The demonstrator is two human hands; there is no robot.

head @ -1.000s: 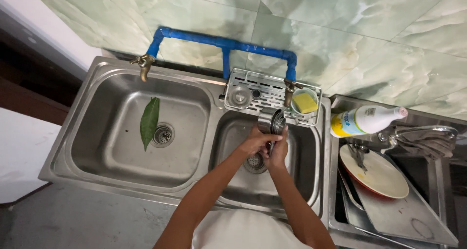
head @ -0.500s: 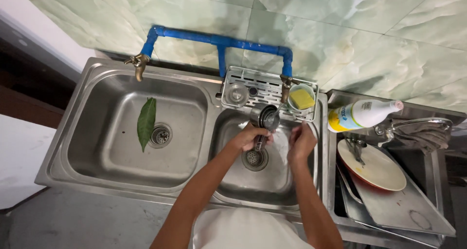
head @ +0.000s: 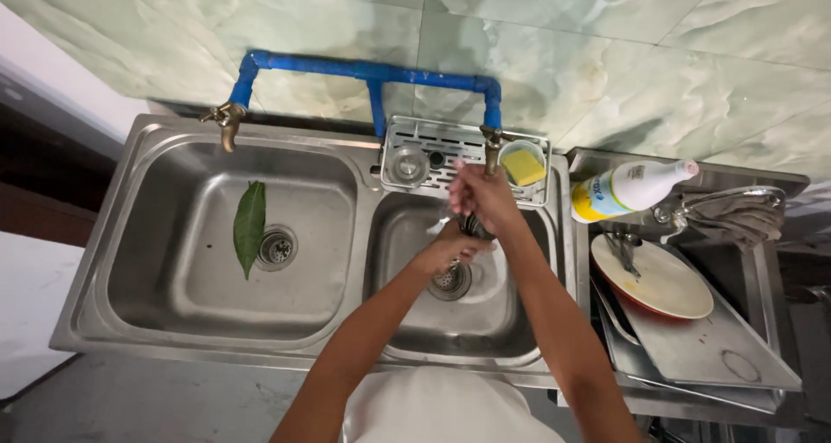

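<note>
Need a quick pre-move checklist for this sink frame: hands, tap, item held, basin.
1. Right hand up at the right tap: ok.
2. Left hand on the dark round item over the right basin: ok.
3. What the item is: cannot tell.
4. Water running: cannot tell.
5. Right drain uncovered: ok.
6. Left basin free of debris: not ok, a leaf lies in it.

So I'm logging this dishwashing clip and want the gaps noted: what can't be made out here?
Head view only:
- The dark item in the left hand: mostly covered by both hands, kind unclear.
- Right tap: the right hand hides its spout; running water too faint to tell.
- Utensils under the plate: covered by the plate.
</note>
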